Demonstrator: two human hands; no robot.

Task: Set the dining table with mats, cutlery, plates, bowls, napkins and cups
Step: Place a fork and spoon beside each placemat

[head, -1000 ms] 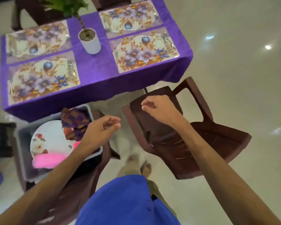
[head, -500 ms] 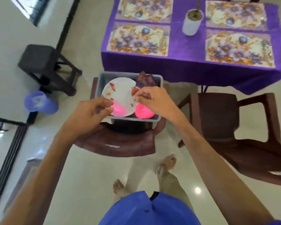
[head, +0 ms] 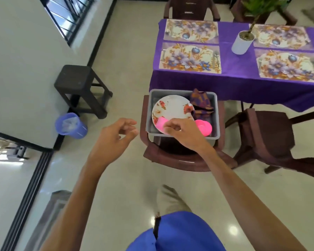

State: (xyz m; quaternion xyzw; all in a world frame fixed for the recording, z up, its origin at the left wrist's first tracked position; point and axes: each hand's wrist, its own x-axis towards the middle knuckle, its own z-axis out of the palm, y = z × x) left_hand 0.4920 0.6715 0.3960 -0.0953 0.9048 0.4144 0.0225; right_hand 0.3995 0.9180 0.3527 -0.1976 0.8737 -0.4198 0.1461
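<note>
A grey tub (head: pixel 183 92) stands on a brown chair (head: pixel 172 160) in front of the purple-clothed table (head: pixel 234 80). Inside lie a white flowered plate (head: pixel 170 107), folded purple-orange napkins (head: pixel 201 102) and pink cups (head: pixel 206 126). My right hand (head: pixel 183 132) hovers over the tub's front edge, its fingers loosely curled above a pink cup (head: pixel 160 124) and holding nothing. My left hand (head: pixel 116 135) hangs left of the tub, loosely curled and empty. Several floral mats (head: pixel 188 57) lie on the table, with cutlery (head: pixel 216 57) beside them.
A white potted plant (head: pixel 242 42) stands mid-table. A second brown chair (head: pixel 270 134) is at the right of the tub and another at the table's far side. A dark stool (head: pixel 78 82) and a blue bin (head: pixel 69 125) stand by the left wall.
The view has swung round toward the tub. My right hand came down over the tub's front edge above the pink cup, and my left hand drifted to the left of the tub.
</note>
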